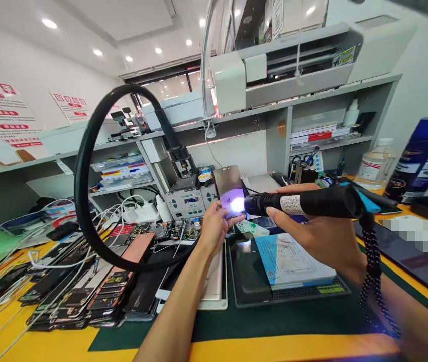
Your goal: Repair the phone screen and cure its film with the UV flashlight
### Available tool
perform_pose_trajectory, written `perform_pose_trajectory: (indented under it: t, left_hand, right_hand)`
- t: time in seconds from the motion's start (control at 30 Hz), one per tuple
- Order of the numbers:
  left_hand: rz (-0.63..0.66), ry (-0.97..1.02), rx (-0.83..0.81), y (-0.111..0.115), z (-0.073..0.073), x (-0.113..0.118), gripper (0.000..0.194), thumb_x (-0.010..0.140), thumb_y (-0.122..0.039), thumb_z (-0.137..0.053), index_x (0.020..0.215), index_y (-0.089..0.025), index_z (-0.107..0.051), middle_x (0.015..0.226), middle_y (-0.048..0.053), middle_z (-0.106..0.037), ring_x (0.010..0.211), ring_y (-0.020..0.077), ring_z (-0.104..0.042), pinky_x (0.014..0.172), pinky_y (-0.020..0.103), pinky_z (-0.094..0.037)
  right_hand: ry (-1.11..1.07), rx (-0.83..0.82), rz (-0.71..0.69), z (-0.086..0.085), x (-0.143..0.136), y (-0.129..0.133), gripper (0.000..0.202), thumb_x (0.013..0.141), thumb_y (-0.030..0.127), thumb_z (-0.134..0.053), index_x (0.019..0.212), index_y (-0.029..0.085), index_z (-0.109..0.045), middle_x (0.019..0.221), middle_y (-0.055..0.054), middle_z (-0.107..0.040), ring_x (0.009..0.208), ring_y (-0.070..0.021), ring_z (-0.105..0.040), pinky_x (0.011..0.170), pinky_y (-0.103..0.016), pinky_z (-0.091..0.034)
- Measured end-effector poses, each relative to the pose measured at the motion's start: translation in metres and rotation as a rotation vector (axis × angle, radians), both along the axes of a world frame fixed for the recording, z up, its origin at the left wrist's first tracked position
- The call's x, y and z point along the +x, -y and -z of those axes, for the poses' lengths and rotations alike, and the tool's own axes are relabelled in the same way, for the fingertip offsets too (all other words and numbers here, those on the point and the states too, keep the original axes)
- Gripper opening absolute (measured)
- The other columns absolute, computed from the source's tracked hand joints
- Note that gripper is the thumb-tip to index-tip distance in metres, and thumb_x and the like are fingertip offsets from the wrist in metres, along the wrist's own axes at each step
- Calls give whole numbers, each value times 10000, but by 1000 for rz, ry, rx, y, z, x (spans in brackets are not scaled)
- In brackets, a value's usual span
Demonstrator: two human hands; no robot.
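Note:
My left hand [216,224] grips the lower end of a phone screen [226,180], which stands tilted up at the middle of the bench. A black flashlight [314,202] with a white label lies across my right hand [312,241], fingers closed around its body. Its lit purple-white beam falls on the lower part of the screen, with the lens close to it. From the flashlight's tail hangs a speckled black cord [371,256]. Below the hands are a black flat device [249,266] and a blue-and-white box [293,259].
Stacks of dismantled phones [97,286] and white cables fill the left side. A thick black hose [80,186] loops up from a grey rework station [187,203]. A clear bottle [375,163] and a dark blue container [421,156] stand at right. A green mat [297,319] covers the front.

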State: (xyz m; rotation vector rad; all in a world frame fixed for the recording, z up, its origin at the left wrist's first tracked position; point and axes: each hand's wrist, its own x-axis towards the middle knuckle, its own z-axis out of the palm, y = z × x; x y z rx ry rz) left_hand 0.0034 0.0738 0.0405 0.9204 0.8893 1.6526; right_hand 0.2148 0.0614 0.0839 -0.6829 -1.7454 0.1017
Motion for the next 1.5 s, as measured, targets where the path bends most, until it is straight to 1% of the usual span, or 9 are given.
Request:
perform_pose_trajectory:
  t: [0.1,0.23,0.33,0.43,0.73,0.87,1.03,1.2,1.5]
  left_hand:
    - [-13,24,34,1,-2,-4,116,884,-165,-664,991,-142,-626,1013,38,-665,908,168,-659,801,366,-599]
    - [-1,36,48,2,-6,-4,231,781,-43,-589,977,-151,-643,972,33,-670,920,168,-659,917,457,-605]
    - [10,35,43,3,-8,-2,255,782,-92,-606,1025,-144,-659,1082,63,-671,988,188,-651,955,505,-598]
    - [10,41,50,4,-9,-2,160,821,-173,-643,977,-138,-654,1174,89,-653,1066,220,-637,952,532,-598]
    - [-18,63,31,5,-11,0,161,911,-275,-603,984,-135,-635,1202,122,-640,1115,262,-634,933,588,-590]
    - [-8,75,30,7,-13,1,179,924,-301,-600,991,-140,-639,1236,132,-644,1166,279,-623,947,563,-588]
    - [25,95,37,10,-14,3,219,926,-313,-603,1016,-123,-663,1151,144,-690,1112,275,-659,926,490,-597]
    - [21,120,33,10,-15,5,216,937,-309,-591,1004,-112,-651,1061,150,-727,1048,260,-696,923,430,-586]
    - [-32,174,26,15,-19,7,139,962,-265,-564,973,-136,-615,1016,113,-723,1094,261,-682,1002,456,-541]
  right_hand:
    - [32,13,16,6,1,0,224,850,307,-738,1051,220,-692,1007,-72,-713,917,-258,-711,801,-384,-605]
    - [52,29,38,11,3,1,249,850,325,-750,1073,235,-687,1018,-64,-719,935,-257,-712,821,-382,-608]
    - [44,62,51,13,3,0,242,843,301,-759,1066,250,-683,990,-48,-724,925,-253,-708,835,-385,-608]
    - [34,95,63,14,2,1,249,840,272,-762,1075,261,-679,1014,-47,-720,926,-251,-702,843,-393,-604]
    - [-7,162,125,15,0,5,225,817,254,-791,1010,177,-705,941,-69,-716,824,-209,-690,806,-346,-580]
    - [25,132,103,17,-1,3,209,828,237,-781,1019,180,-719,990,-76,-723,897,-219,-692,862,-348,-564]
    - [40,95,-18,21,-1,6,320,805,211,-792,1113,213,-703,1042,-63,-737,939,-230,-702,878,-365,-569]
    - [94,59,-51,24,-2,12,329,812,231,-776,1124,242,-676,1082,-43,-738,952,-228,-718,866,-353,-587]
    - [59,108,-54,27,-2,21,416,726,194,-805,1113,245,-662,1064,-71,-753,942,-253,-742,874,-367,-613]
